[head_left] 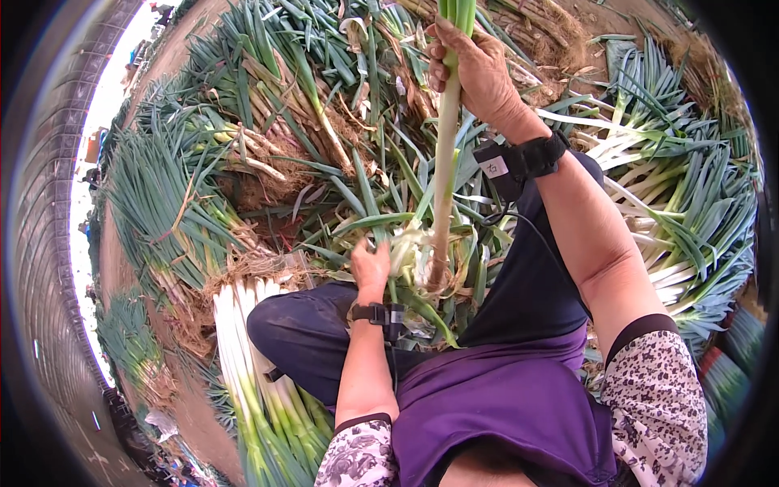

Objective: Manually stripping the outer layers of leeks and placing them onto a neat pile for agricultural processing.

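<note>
My right hand is closed around the upper stalk of a long green onion. The onion stands upright, its green top running out of the upper edge and its root end down among loose leaves between my legs. Lower and to the left, my left hand is beside a heap of stripped leaves and pale peelings, apart from the held stalk. Its fingers are blurred and partly lost among the leaves, so whether they grip anything is unclear.
Clean white-stemmed onions lie by my left knee, with more peeled onions at the right. Unpeeled bundles with roots are piled at the far left. Dark bands with boxes and a cable sit on my wrists.
</note>
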`<move>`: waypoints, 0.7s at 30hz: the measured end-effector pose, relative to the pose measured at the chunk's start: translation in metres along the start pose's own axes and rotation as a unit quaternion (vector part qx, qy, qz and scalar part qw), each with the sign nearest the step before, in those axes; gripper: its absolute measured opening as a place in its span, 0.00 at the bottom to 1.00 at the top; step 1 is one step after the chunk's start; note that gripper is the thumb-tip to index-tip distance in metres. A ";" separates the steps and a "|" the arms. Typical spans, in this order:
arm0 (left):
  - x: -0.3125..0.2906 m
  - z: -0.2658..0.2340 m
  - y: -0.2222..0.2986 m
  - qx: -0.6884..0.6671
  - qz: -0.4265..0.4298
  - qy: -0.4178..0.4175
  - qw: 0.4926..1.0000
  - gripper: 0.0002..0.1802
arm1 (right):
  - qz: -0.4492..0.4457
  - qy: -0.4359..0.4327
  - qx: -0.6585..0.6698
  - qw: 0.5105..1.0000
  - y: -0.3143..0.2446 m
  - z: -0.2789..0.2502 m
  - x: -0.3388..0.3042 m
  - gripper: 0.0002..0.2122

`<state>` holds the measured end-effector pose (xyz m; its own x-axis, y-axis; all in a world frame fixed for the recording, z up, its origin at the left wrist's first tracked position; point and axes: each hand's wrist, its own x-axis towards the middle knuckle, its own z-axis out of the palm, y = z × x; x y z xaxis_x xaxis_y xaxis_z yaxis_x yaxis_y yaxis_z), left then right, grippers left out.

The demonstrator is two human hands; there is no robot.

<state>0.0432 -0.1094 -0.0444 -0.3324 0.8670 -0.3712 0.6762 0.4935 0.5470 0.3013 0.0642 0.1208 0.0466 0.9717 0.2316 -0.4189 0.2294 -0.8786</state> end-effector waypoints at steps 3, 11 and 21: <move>-0.002 -0.032 0.071 -0.256 0.236 0.077 0.934 0.17 | 0.057 -0.024 0.079 0.995 -0.005 0.008 0.002 0.16; -0.034 -0.047 0.154 -0.332 0.195 -0.208 0.899 0.15 | 0.184 -0.075 0.188 0.962 -0.002 0.007 0.005 0.17; -0.019 -0.012 0.137 -0.540 0.019 -0.335 0.772 0.07 | 0.207 -0.143 0.242 0.937 0.001 0.013 -0.002 0.17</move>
<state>0.1344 -0.0575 0.0465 0.3336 0.8308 -0.4455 -0.3861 0.5515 0.7394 0.2887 0.0613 0.1251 -0.4265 0.9013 0.0757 -0.7134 -0.2838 -0.6408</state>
